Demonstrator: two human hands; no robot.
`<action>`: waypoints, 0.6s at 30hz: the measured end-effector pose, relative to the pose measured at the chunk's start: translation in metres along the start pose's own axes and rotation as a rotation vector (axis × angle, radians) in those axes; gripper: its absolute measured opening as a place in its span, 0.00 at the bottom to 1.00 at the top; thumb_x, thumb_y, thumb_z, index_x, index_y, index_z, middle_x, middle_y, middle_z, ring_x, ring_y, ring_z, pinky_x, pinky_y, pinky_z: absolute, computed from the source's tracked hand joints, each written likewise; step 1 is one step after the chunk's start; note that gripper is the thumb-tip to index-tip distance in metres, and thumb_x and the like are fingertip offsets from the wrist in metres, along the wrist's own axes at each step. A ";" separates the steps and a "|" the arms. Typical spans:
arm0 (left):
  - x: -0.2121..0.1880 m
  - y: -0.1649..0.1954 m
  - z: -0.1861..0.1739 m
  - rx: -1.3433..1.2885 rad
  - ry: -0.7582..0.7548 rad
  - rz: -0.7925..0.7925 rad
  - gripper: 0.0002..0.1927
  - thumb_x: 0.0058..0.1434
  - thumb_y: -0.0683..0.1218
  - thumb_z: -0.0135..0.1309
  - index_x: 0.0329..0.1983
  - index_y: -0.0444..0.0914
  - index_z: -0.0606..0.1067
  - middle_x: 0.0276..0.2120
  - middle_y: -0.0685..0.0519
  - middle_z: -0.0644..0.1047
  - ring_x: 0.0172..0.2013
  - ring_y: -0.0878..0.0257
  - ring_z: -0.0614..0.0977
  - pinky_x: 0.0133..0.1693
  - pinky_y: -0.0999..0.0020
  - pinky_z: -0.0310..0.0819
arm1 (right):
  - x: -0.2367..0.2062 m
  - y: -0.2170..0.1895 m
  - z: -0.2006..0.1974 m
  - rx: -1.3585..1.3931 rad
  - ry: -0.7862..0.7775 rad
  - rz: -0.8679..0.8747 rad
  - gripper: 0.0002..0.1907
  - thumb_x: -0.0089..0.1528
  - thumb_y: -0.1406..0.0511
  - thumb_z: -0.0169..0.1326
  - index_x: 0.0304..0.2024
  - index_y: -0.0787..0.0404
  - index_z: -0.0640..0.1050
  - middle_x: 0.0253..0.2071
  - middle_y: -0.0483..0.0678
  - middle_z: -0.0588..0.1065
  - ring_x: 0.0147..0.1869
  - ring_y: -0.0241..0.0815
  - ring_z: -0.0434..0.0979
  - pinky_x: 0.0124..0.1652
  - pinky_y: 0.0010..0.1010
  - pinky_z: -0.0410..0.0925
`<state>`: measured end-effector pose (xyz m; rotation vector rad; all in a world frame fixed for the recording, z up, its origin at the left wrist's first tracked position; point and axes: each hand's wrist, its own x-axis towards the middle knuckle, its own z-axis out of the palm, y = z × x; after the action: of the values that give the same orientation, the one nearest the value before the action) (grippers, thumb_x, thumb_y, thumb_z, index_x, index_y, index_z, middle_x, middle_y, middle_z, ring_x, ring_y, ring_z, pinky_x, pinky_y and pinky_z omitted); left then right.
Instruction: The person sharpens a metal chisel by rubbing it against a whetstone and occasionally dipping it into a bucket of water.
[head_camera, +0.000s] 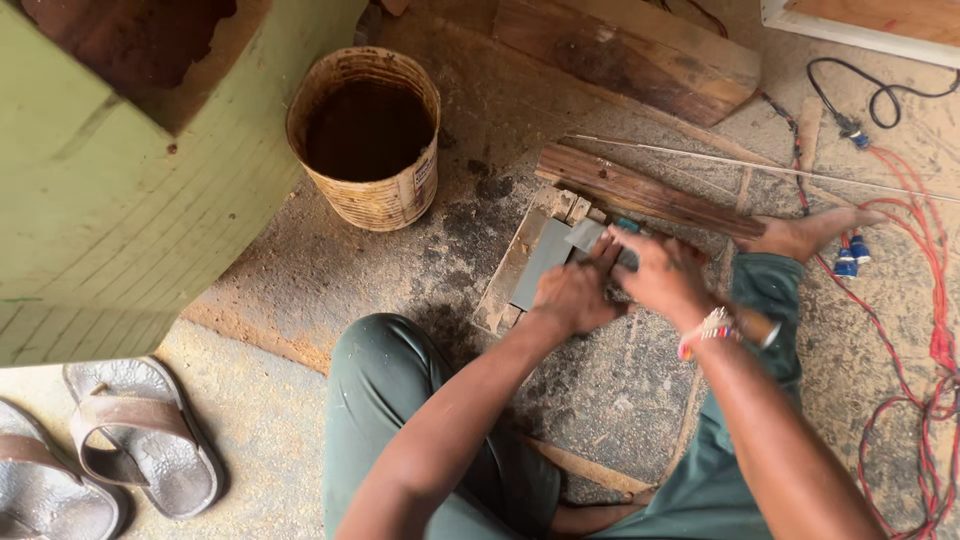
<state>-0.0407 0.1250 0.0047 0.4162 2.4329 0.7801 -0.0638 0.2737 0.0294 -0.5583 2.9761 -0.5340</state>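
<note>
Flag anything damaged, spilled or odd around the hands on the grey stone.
Both hands, left hand and right hand, press on the flat grey stone. The worn round tin bucket has a frayed rim. Tangled red cable sprawls loose on the dusty floor, which is stained dark beside the stone.

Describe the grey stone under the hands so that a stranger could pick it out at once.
Start at the round tin bucket of dark liquid; go right and down to the hands. Under them lies the flat grey stone in a wooden holder, smoother and greyer than the brown planks beside it.

Rough woodworking workshop: sawdust floor (330, 270), timber planks (640, 50), red cables (935, 340).
</note>
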 end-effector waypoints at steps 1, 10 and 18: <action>-0.017 -0.002 0.009 -0.039 0.030 -0.011 0.52 0.60 0.64 0.57 0.80 0.47 0.44 0.58 0.46 0.78 0.48 0.53 0.83 0.48 0.59 0.79 | -0.011 -0.010 0.001 -0.035 -0.090 0.040 0.28 0.58 0.68 0.60 0.62 0.49 0.77 0.18 0.49 0.75 0.14 0.38 0.71 0.18 0.32 0.65; -0.051 -0.009 0.025 -0.090 -0.026 -0.048 0.56 0.57 0.61 0.58 0.80 0.46 0.40 0.75 0.50 0.56 0.52 0.50 0.81 0.49 0.58 0.80 | -0.041 -0.010 0.022 0.067 -0.203 0.139 0.30 0.57 0.70 0.57 0.63 0.50 0.75 0.18 0.51 0.78 0.13 0.37 0.70 0.14 0.30 0.64; -0.064 -0.016 0.018 -0.129 0.102 0.009 0.53 0.56 0.55 0.60 0.79 0.44 0.44 0.78 0.49 0.51 0.47 0.49 0.84 0.49 0.55 0.80 | -0.031 -0.017 0.025 0.075 -0.128 0.002 0.32 0.54 0.67 0.60 0.63 0.51 0.76 0.25 0.57 0.78 0.18 0.47 0.77 0.20 0.38 0.71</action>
<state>0.0197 0.0924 0.0086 0.3451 2.4587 0.9773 -0.0262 0.2619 0.0114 -0.5610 2.8232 -0.5844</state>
